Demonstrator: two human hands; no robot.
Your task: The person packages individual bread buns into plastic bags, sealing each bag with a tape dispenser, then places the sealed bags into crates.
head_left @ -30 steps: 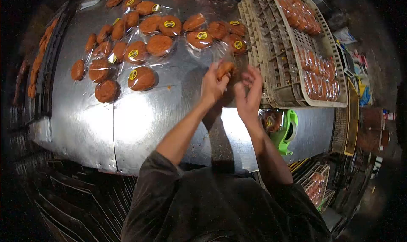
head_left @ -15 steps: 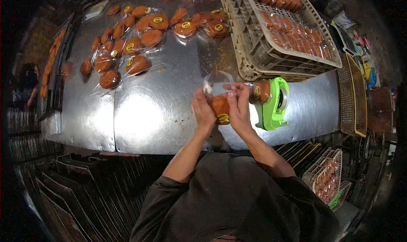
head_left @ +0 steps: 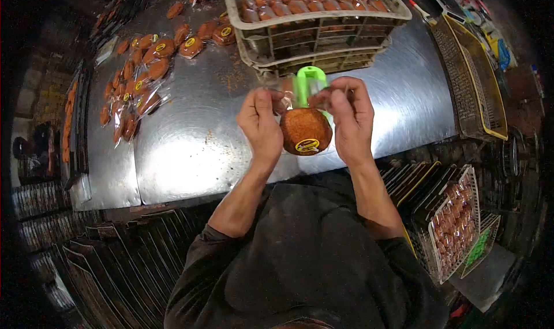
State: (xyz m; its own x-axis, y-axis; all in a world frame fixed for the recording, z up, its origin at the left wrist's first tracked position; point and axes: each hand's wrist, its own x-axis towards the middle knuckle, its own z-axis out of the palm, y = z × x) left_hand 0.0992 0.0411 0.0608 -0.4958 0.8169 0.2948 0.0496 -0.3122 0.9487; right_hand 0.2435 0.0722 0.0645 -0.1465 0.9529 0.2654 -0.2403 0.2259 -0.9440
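While left hand [head_left: 261,123] and right hand [head_left: 353,123] pinch the wrapped cake [head_left: 306,126] by its far film, this closing seemingly needs tautness.

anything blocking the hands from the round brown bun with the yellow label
Nothing visible blocks them: the clear-wrapped round brown bun with its yellow oval label is between the left hand and the right hand, both close to its far end. The bright green plastic dispenser is beyond it, not in between.

Brn bun [head_left: 304,123] w/ yel-blk label [head_left: 307,145]
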